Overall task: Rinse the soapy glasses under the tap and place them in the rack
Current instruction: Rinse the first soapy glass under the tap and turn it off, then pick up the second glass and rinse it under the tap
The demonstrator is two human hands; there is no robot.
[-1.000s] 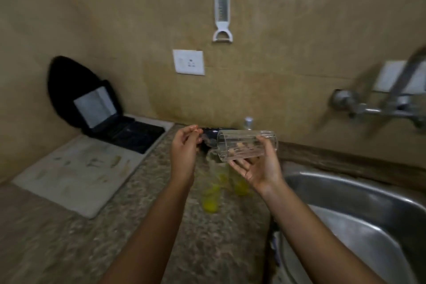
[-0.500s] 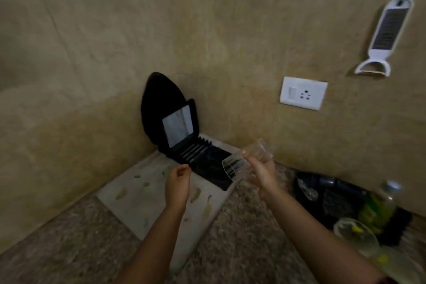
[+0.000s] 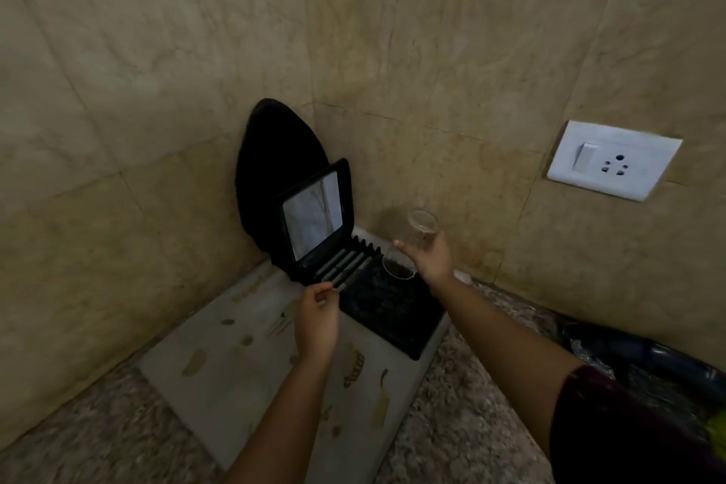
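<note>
A clear glass (image 3: 416, 238) is gripped by my right hand (image 3: 432, 259). It is tilted with its mouth down and to the left, just above the far end of the black rack (image 3: 396, 310). The rack lies on a pale patterned mat (image 3: 235, 358) in the counter's corner. My left hand (image 3: 317, 320) hovers at the rack's near-left edge with its fingers loosely curled, and it holds nothing.
A black frame with a pale panel (image 3: 314, 214) leans upright at the rack's back, with a black oval board (image 3: 275, 165) behind it against the wall. A white socket (image 3: 613, 161) sits on the right wall. Dark items (image 3: 636, 358) lie on the speckled counter at right.
The view swung left from the sink to the corner. My right hand carried the glass over the rack and tipped its mouth downward. My left hand moved along to the rack's edge.
</note>
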